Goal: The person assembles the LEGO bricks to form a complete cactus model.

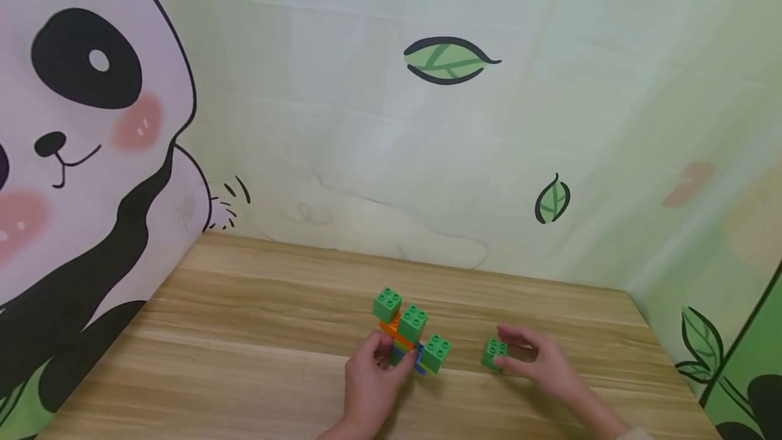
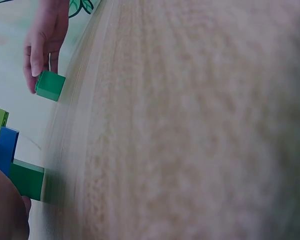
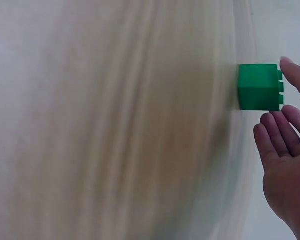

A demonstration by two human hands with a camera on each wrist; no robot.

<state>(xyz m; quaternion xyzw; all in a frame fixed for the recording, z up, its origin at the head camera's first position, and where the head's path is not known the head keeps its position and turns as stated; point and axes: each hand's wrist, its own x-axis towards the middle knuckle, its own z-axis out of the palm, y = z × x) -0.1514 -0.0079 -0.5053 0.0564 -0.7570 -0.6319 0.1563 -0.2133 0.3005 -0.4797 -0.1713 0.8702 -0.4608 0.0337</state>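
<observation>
My left hand (image 1: 374, 380) grips a building-block assembly by its lower middle, between thumb and fingers. The assembly has several green blocks with studs on top, an orange plate (image 1: 388, 327) and a blue plate (image 2: 6, 150); my fingers hide part of it. To its right, a loose green block (image 1: 494, 354) stands studs up on the table. Around that loose block is my right hand (image 1: 544, 365), thumb and fingers spread wider than the block. In the right wrist view, the thumb and fingertips are close to the studded end of the green block (image 3: 260, 87); firm contact cannot be told.
The wooden table (image 1: 256, 338) meets a pale cloth backdrop (image 1: 342, 121) at its back edge. A printed panda (image 1: 85, 121) covers the left side, and printed leaves (image 1: 449, 61) are on the backdrop.
</observation>
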